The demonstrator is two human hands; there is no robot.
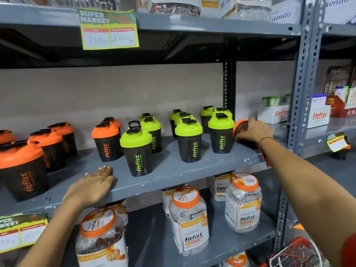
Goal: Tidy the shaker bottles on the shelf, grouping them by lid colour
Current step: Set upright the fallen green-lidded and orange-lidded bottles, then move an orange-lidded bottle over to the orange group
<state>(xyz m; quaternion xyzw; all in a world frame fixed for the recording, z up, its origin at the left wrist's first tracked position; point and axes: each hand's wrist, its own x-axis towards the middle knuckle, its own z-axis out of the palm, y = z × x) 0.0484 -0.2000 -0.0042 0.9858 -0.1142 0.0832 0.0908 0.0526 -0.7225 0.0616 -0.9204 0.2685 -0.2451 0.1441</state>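
Note:
Black shaker bottles stand on the grey middle shelf (173, 176). Several orange-lidded bottles (23, 166) fill the left end, and two more orange-lidded ones (106, 143) stand near the middle. Green-lidded bottles (188, 139) take up the centre and right; the nearest one (137, 149) has its cap flipped up. At the far right an orange-lidded bottle (239, 129) lies tipped on its side, and my right hand (254, 132) is closed over it. My left hand (92, 185) lies flat, palm down, on the shelf's front edge and holds nothing.
Large clear jars (188, 218) with orange lids fill the shelf below. A yellow price tag (108, 28) hangs from the shelf above. A perforated grey upright (302, 89) stands right of my right hand, with white boxes (317, 116) beyond it. A red wire basket (296, 253) sits bottom right.

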